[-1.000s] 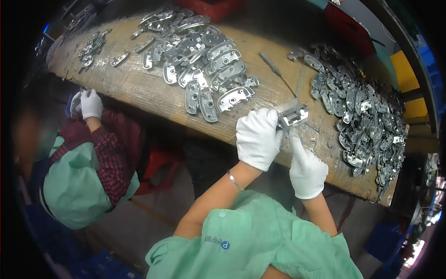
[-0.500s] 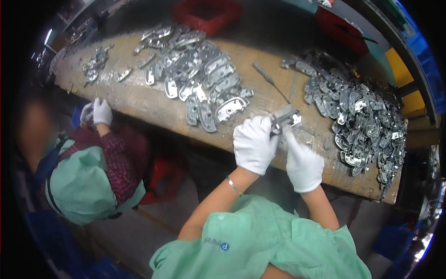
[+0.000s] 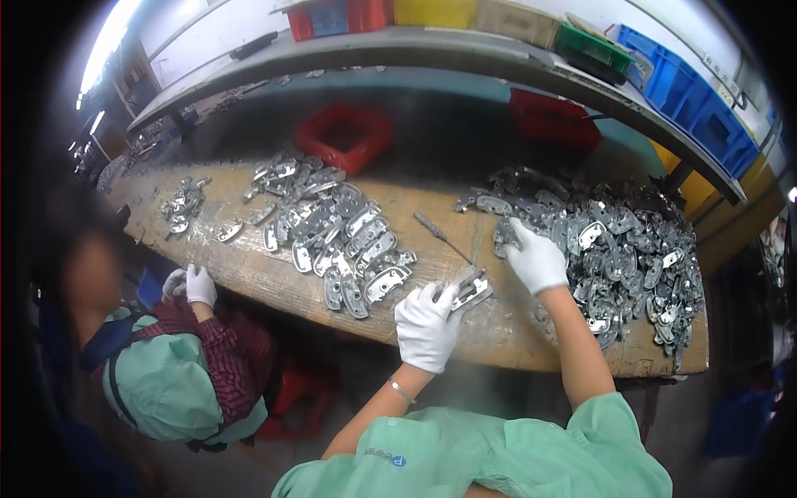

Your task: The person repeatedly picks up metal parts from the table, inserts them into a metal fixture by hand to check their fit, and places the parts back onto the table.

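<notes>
My left hand (image 3: 427, 328), in a white glove, is closed around the near-left end of a grey metal part with cut-outs (image 3: 473, 292), held low over the table's front. My right hand (image 3: 535, 259), also gloved, reaches to the left edge of the right-hand pile of metal castings (image 3: 618, 249). Its thumb and fingers close about a curved metal casting (image 3: 501, 238) there; the fingertips partly cover it. A thin tool with a dark handle (image 3: 430, 224) lies between the piles, its tip pointing towards the part in my left hand.
Another pile of curved castings (image 3: 336, 232) lies left of centre on the wooden table (image 3: 249, 266). Red trays (image 3: 344, 137) stand behind. Above runs a shelf (image 3: 398, 54) with coloured bins. At the left sits a co-worker (image 3: 166, 365) with gloved hands at the table edge.
My right hand has left the part in my left hand and moved up to the right-hand pile. The left hand keeps its part. The view has tilted up, bringing the shelf into sight.
</notes>
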Demonstrator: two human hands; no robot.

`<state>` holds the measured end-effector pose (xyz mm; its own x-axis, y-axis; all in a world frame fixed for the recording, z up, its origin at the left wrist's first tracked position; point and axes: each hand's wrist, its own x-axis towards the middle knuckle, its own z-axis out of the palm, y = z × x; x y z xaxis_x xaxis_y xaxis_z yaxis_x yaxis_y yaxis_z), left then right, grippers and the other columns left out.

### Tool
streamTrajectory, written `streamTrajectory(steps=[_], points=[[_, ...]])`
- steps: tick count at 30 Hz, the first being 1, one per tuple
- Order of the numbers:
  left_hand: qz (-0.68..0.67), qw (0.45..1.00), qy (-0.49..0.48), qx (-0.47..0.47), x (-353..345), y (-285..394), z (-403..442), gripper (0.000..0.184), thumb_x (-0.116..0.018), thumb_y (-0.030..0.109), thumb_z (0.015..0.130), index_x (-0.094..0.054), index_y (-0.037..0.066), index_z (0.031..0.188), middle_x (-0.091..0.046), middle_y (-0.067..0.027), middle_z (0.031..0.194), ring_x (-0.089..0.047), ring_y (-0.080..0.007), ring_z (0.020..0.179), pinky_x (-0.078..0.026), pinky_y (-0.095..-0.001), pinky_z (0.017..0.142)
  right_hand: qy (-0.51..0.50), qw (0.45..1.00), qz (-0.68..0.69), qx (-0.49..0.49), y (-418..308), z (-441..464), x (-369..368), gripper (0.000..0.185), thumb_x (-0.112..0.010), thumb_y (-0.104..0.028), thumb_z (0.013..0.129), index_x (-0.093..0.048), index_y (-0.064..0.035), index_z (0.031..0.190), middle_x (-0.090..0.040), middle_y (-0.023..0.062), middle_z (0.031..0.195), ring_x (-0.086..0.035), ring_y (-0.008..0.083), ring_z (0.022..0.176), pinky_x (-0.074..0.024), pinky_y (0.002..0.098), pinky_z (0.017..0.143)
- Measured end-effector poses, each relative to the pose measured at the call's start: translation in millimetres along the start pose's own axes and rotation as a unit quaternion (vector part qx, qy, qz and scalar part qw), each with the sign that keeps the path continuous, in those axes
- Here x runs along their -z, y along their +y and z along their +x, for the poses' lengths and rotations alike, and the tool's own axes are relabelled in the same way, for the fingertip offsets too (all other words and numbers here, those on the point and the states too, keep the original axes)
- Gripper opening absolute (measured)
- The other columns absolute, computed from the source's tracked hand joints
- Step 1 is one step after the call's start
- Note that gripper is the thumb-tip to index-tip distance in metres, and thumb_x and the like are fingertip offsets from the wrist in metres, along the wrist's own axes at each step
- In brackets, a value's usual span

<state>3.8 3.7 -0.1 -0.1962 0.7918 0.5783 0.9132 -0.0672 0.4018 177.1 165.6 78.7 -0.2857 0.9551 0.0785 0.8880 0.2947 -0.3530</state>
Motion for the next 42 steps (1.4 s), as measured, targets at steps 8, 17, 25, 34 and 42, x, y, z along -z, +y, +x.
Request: streamTrajectory(steps=[8, 17, 25, 34, 42], points=[[-0.017, 0.993, 0.107, -0.047, 64, -11, 6, 0.036, -0.089, 0.015, 0.077, -0.072, 0.016, 0.108, -0.070, -0.0045, 0.110, -0.064, -0.0294, 0.102, -0.049, -0.0429, 0.091, -0.062, 0.995, -0.073, -0.040, -11, 53, -17, 0.053, -0.071, -0.048, 0.089, -0.075, -0.0106, 0.125, -0.077, 0.0196, 0.118, -0.074, 0.0380, 0.109, -0.0586, 0.0472, 0.096], [0.125, 0.991, -0.034, 0.012, 48, -58, 10, 0.045, -0.076, 0.033, 0.091, -0.070, 0.018, 0.133, -0.058, -0.0193, 0.150, -0.051, -0.0400, 0.137, -0.035, -0.0537, 0.116, -0.069, 0.998, 0.007, 0.007, 7, -4, 0, 0.058, -0.077, -0.044, 0.079, -0.075, -0.0124, 0.128, -0.077, 0.0212, 0.115, -0.075, 0.0374, 0.108, -0.0586, 0.0468, 0.096], [0.146, 0.986, -0.063, 0.050, 46, -67, 11, 0.060, -0.078, 0.037, 0.090, -0.062, 0.018, 0.145, -0.054, -0.0196, 0.154, -0.045, -0.0403, 0.143, -0.032, -0.0548, 0.120, -0.070, 0.993, -0.066, -0.067, 3, -11, 5, 0.046, -0.080, -0.047, 0.075, -0.079, -0.0069, 0.099, -0.078, 0.0230, 0.102, -0.076, 0.0391, 0.099, -0.0594, 0.0474, 0.090], [0.146, 0.982, -0.112, 0.033, 53, -67, 23, 0.065, -0.071, 0.045, 0.095, -0.057, 0.018, 0.153, -0.050, -0.0226, 0.157, -0.045, -0.0457, 0.143, -0.031, -0.0571, 0.122, -0.042, 0.990, 0.132, 0.010, 40, -22, -15, 0.028, -0.083, -0.025, 0.078, -0.080, -0.0053, 0.097, -0.076, 0.0165, 0.086, -0.072, 0.0236, 0.077, -0.0559, 0.0354, 0.076], [0.156, 0.984, -0.087, 0.026, 47, -77, 31, 0.065, -0.072, 0.046, 0.094, -0.057, 0.020, 0.152, -0.049, -0.0187, 0.158, -0.044, -0.0452, 0.143, -0.031, -0.0562, 0.122, -0.061, 0.973, 0.191, 0.116, 19, -78, 5, 0.028, -0.082, -0.022, 0.083, -0.081, -0.0068, 0.107, -0.076, 0.0180, 0.085, -0.074, 0.0278, 0.076, -0.0570, 0.0379, 0.072]])
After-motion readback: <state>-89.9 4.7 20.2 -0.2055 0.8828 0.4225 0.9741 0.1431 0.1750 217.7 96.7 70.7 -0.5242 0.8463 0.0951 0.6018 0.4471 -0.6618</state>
